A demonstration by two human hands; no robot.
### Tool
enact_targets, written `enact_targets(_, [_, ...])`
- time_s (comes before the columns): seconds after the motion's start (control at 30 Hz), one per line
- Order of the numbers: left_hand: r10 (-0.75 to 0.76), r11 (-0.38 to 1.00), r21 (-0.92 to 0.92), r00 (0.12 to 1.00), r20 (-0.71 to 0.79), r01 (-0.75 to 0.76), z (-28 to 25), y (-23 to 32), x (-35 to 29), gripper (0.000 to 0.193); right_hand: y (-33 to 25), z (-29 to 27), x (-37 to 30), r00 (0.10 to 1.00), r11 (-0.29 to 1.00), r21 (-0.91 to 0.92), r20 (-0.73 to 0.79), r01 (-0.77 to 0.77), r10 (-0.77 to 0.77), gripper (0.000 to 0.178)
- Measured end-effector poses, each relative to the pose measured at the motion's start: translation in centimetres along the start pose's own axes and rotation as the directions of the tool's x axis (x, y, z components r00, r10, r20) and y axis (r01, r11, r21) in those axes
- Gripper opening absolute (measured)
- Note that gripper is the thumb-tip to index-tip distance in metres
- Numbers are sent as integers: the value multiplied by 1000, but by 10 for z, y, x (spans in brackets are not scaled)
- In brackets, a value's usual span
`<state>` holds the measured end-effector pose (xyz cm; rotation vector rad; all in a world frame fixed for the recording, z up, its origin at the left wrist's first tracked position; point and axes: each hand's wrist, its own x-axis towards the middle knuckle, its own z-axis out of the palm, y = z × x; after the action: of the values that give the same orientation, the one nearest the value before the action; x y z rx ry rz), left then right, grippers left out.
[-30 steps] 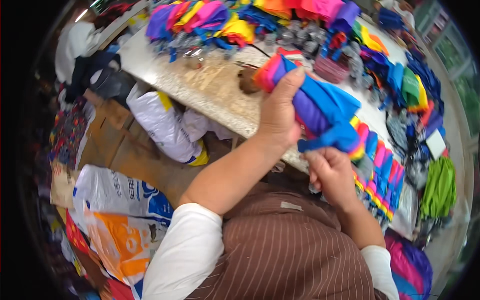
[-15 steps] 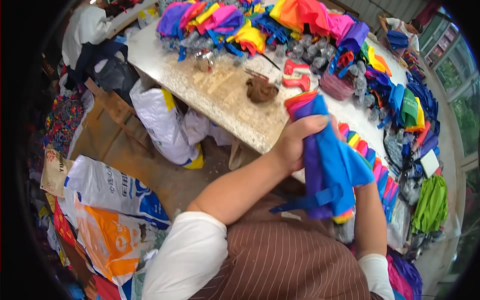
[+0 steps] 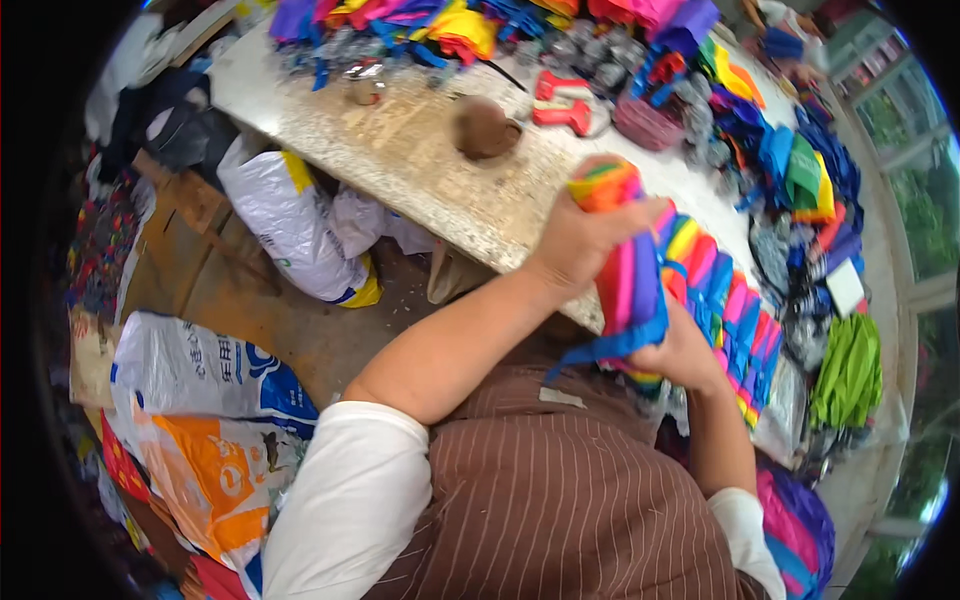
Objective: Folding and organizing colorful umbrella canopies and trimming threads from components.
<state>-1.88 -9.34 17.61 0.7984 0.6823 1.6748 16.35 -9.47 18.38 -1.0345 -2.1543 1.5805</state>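
A rainbow-striped folding umbrella (image 3: 632, 285), its fabric gathered into a bundle, is held over the near edge of the table. My left hand (image 3: 585, 240) is wrapped round its upper part, thumb across the top. Lower down, my right hand (image 3: 683, 350) is closed on the bottom of the bundle. A blue strap (image 3: 605, 348) hangs out to the left beside it. Just beyond my right hand lies a row of rolled rainbow umbrellas (image 3: 722, 305).
Across the white table (image 3: 330, 135) are a brown lump (image 3: 483, 128), red-and-white tools (image 3: 562, 103) and a pink basket (image 3: 648, 122). Colourful unrolled umbrellas (image 3: 460, 30) line the far side. White sacks (image 3: 295, 225) stand on the floor at left; green fabric (image 3: 848, 372) lies right.
The loose blue panel has been wrapped in, so the bundle is tighter and shows more stripes. My right hand has come into view at its lower end. The view has shifted slightly.
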Motion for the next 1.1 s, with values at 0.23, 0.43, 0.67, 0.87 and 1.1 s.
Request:
enact_targets(0.23, [-105, 954, -265, 986, 133, 137, -13, -12, -17, 58, -18, -11, 16, 1000, 984, -180, 24, 12, -8, 65])
enact_targets(0.43, [35, 997, -70, 998, 50, -32, -9, 31, -3, 30, -7, -26, 11, 923, 924, -181, -129, 337, -362, 73])
enact_targets(0.67, [261, 958, -99, 961, -89, -270, 29, 33, -9, 20, -33, 0, -7, 979, 703, 694, 16, -155, 201, 21])
enact_targets(0.87, [-154, 855, -515, 980, -129, 67, 19, 28, -6, 20, -17, 54, 0, 987, 910, 383, 64, -161, 148, 29])
enact_targets(1.1, [-219, 841, -527, 968, -120, 125, -5, 14, -21, 20, 79, 2, 49, 933, 744, 564, -255, 358, -255, 31])
